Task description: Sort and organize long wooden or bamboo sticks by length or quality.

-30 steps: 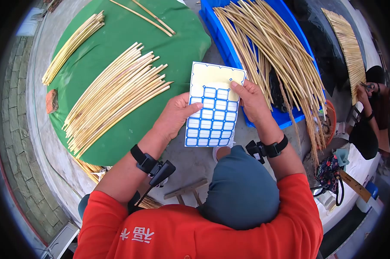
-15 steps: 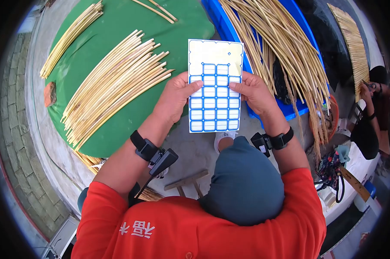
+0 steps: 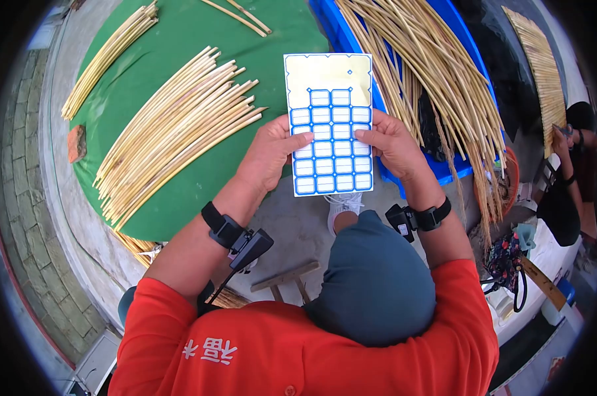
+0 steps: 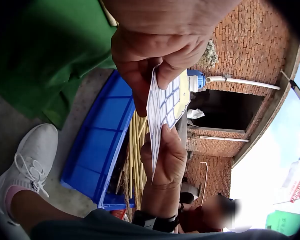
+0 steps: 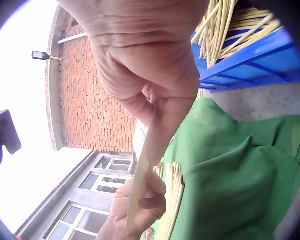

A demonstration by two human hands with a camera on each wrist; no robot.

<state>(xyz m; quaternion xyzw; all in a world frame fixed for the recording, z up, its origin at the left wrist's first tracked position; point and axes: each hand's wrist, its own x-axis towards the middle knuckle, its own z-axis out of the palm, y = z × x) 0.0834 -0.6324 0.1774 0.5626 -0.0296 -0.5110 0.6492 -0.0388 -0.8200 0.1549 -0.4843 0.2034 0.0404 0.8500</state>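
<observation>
A sheet of blue-bordered white labels (image 3: pixel 331 150) is held up between both hands, above a shoe and the floor. Its upper part is bare cream backing where labels are gone, apart from two in the middle. The left hand (image 3: pixel 269 150) pinches the left edge, thumb on the front and fingers behind. On the opposite edge the right hand (image 3: pixel 395 146) pinches in the same way, at about the same height. From the left wrist, the sheet (image 4: pixel 166 104) appears nearly edge-on, slightly bent. The right wrist view shows its thin edge between the two hands.
Trimmed reed stalks (image 3: pixel 176 138) lie in a row on a round green-covered table (image 3: pixel 272 59), with a smaller bundle (image 3: pixel 110 56) and a brick piece (image 3: pixel 77 144) near its edge. A blue crate (image 3: pixel 341 36) of long stalks stands at right. Another person (image 3: pixel 562 178) sits at far right.
The sheet was tilted and lower in view; it straightened and rose a little. The right hand slid from the sheet's upper corner down its right edge, level with the left hand.
</observation>
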